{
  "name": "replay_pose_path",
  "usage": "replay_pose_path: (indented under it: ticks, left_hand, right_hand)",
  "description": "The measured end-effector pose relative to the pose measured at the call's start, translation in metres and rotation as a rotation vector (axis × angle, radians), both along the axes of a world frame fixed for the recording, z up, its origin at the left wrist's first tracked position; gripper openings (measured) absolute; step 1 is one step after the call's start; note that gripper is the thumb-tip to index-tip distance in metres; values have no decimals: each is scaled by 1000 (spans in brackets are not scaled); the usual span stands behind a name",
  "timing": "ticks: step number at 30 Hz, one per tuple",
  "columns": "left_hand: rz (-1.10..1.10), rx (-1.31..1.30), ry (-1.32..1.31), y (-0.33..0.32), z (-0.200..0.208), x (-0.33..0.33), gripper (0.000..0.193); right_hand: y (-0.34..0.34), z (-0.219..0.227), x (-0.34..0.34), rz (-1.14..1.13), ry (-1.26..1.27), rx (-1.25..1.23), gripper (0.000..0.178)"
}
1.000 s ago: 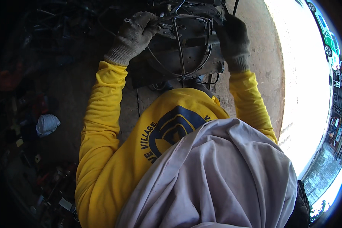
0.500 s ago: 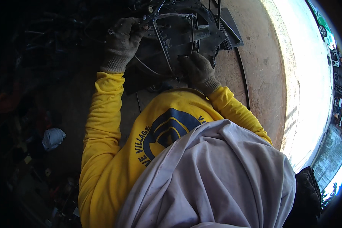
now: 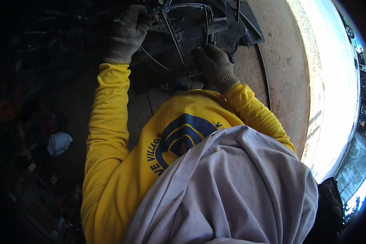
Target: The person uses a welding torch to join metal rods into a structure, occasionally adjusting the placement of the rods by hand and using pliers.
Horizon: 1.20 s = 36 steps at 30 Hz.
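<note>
A frame of thin bent metal rods (image 3: 171,30) spans between my hands over a dark, blackened work surface (image 3: 189,44). My left hand (image 3: 130,32), in a grey knit glove, is closed at the frame's upper left, its thumb beside a rod joint. What lies inside its fingers is hidden. Lower and to the right, my right hand (image 3: 216,67), gloved alike, has its fingers curled at the lower end of an upright rod of the frame. Its fingertips are dark and partly hidden. A curved rod (image 3: 156,63) bows below the frame between the hands.
Flat dark metal pieces (image 3: 252,24) lie right of the work surface. A black cable or rod (image 3: 263,73) runs along the brown concrete floor (image 3: 284,81). A pale cloth-like bundle (image 3: 59,144) sits among dim clutter at left. Bright sunlit ground (image 3: 333,89) lies far right.
The hands and metal frame appear slightly higher in the picture, as the whole view has shifted. Both hands keep about the same hold and place on the frame.
</note>
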State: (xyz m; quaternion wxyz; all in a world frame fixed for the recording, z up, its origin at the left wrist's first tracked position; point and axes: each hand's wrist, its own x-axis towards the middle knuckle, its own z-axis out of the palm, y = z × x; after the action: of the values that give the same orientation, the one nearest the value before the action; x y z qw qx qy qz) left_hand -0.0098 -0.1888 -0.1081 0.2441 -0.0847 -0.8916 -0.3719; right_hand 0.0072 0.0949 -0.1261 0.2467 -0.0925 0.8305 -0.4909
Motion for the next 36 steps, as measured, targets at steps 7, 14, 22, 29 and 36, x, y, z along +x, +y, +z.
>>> replay_pose_path:
  ticks: [7,14,22,29,36]
  left_hand:
    - [-7,-170,-36,0,6,0,20]
    - [-222,1011,-263,-22,-22,-8,18]
    - [-9,-127,-119,-22,-17,-2,21]
    - [77,-25,-191,-21,-10,-2,22]
    - [64,78,-370,-15,15,0,28]
  right_hand:
    - [5,-4,-4,95,134,-73,37]
    - [3,1,-6,81,36,0,39]
    - [0,5,-7,52,-147,44,40]
    - [8,-4,-18,279,100,-21,28]
    - [5,-3,-12,154,19,-216,29]
